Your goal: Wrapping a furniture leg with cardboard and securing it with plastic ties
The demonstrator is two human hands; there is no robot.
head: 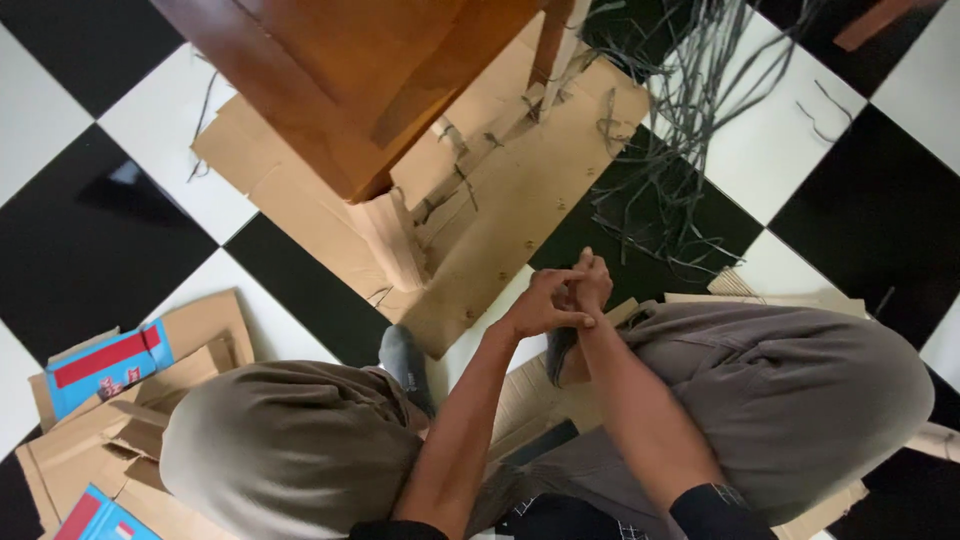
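two hands are held together above the floor, between the knees of the seated person. the left hand (535, 305) is curled closed over the fingers of the right hand (592, 285), and the right hand is closed as well. something thin seems to be pinched between them, but it cannot be told what, because the fingers cover it. the nearest things are the flattened cardboard sheet (520, 190), which lies on the checkered floor tiles (840, 130) just beyond the hands, and the loose grey strips (680, 110), spread on the tiles well apart to the upper right. a wooden chair leg (340, 90) stands on the cardboard, and several strips are stuck around its lower part. more cardboard pieces with blue and red print (105, 365) are lying beside the left knee. as a judgement, a small piece is being worked or twisted by the fingertips at this step. for the next move a firm pinch and a slow pull are called for, so that the piece is not slipped out.
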